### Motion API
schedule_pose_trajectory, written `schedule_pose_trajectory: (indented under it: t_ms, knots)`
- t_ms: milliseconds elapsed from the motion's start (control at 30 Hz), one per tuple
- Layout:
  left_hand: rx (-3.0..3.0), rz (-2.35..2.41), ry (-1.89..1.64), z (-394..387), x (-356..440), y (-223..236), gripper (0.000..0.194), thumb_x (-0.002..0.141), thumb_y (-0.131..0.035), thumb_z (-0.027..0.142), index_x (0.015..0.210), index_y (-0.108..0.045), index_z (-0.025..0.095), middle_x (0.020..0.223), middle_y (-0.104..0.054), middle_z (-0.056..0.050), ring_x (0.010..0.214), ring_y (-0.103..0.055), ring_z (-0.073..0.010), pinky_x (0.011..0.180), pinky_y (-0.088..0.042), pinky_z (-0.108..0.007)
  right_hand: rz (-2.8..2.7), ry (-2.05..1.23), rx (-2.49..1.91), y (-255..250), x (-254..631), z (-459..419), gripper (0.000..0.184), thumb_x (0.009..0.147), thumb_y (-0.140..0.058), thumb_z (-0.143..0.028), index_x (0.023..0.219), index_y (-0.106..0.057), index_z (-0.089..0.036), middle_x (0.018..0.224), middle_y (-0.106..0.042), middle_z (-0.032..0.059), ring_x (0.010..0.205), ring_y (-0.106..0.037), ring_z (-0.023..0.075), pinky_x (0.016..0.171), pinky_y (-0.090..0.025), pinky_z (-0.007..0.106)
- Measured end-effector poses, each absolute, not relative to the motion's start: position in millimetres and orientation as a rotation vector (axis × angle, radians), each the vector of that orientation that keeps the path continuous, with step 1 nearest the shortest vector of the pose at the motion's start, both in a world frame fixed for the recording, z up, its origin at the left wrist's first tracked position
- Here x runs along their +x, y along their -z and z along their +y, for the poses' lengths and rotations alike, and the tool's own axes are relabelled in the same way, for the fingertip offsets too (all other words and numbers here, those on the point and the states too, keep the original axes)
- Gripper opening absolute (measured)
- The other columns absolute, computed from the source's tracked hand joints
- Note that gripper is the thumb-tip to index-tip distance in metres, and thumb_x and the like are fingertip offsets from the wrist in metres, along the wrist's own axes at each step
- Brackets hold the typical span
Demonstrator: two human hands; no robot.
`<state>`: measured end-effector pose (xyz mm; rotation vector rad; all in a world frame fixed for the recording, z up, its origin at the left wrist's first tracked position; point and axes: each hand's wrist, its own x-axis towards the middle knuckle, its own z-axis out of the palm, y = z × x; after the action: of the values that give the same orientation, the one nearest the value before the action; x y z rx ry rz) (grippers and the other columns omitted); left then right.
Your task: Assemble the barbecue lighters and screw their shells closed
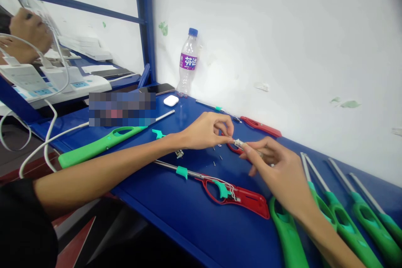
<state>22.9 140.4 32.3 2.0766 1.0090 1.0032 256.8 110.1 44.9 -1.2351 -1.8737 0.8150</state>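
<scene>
My right hand [274,163] pinches a small clear-and-metal lighter part [238,143] between thumb and fingers. The thumb and forefinger of my left hand [207,130] are closed together at the left end of that part; whatever lies between them is too small to make out. Below both hands, an opened red stick lighter [251,205] lies with its metal tube, teal trigger [222,189] and white wires exposed. Another red casing [234,147] is partly hidden behind my fingers. Under my left wrist sit a small metal piece [179,153] and a loose teal trigger [158,134].
Several green stick lighters [348,226] lie at the right, one more [100,144] at the left. Along the wall are a red casing [260,126], a metal tube [207,105], a bottle [188,65], a white case [171,100] and a phone [160,88]. Another person's hand [31,33] shows upper left.
</scene>
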Motion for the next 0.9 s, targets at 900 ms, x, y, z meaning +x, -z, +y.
schedule_pose_trajectory:
  t_ms: [900]
  knots:
    - [2.388,1.209,-1.182,133.2,27.9,-16.7,0.024,0.103,-0.068,0.04,0.107,-0.069,0.016,0.103,-0.072,-0.004,0.088,-0.07,-0.0167,0.08,-0.061,-0.035,-1.418,-1.289,-1.275,-34.3,234.8,92.4,0.048,0.072,-0.094,-0.057,0.099,-0.081,-0.02,0.089,-0.084,0.0093,0.083,-0.082,0.0249,0.084,-0.063,0.033]
